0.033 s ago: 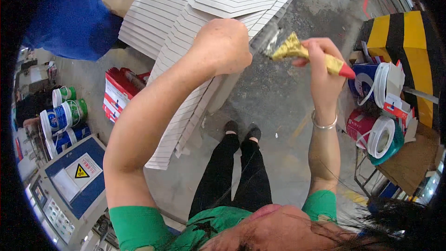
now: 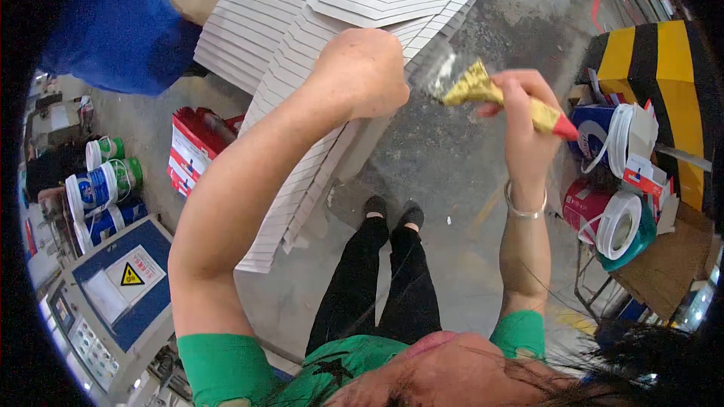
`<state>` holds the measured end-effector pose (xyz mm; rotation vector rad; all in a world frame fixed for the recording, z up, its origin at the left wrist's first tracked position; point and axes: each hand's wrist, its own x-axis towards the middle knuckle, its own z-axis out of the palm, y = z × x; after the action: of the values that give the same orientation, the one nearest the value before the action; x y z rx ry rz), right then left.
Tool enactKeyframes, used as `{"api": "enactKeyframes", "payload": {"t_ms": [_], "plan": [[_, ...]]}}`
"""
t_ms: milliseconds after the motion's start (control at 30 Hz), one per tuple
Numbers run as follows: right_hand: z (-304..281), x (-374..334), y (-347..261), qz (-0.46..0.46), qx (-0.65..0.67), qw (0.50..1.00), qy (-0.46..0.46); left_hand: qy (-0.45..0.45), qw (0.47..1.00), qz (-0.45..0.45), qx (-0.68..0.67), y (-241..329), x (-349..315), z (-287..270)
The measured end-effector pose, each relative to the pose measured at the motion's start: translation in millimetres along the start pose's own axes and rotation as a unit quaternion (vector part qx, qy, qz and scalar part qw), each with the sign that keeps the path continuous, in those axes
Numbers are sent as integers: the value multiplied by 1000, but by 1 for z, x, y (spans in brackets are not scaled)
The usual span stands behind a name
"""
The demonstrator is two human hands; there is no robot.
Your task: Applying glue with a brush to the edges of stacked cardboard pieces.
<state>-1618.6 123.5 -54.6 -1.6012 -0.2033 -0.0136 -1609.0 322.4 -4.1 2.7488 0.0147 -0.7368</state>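
My right hand [image 2: 526,113] grips a paintbrush [image 2: 544,114] by its yellow, red-tipped handle. The brush has a gold-coloured ferrule, and its bristles, whitish and blurred, point left beside the edge of the stack. My left hand [image 2: 366,71] is closed in a fist at the right edge of a large fanned stack of white cardboard sheets [image 2: 260,53]. Its fingertips are turned under and hidden, so whatever they may grip cannot be made out. The sheets overlap in steps, with dark lines along their edges.
At the left stand a person in blue [image 2: 113,30], red-and-white folded cartons [image 2: 192,154], several buckets [image 2: 90,194] and a machine panel [image 2: 124,286] with a warning sign. To the right are tilted buckets [image 2: 618,222] beside a yellow-black striped barrier [image 2: 675,90].
The paintbrush and my right hand have shifted very slightly to the right and down. My left hand stays nearly in place on the stack.
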Motion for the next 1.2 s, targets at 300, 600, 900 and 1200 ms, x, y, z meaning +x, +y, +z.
{"api": "enactKeyframes", "payload": {"t_ms": [300, 600, 900, 1200], "plan": [[-50, -49, -20, -18, 70, 997, 31, 182, 967, -82, 159, -3, -26, 65], [-66, -87, -15, 28, 98, 995, 21, 384, 906, -128, 128, -22, -61, 168], [-67, -101, -24, 40, 87, 995, 18, 403, 884, -154, 180, -28, -52, 175], [-40, -100, -20, 19, 115, 993, 16, 252, 937, -125, 208, -23, -65, 141]]}}
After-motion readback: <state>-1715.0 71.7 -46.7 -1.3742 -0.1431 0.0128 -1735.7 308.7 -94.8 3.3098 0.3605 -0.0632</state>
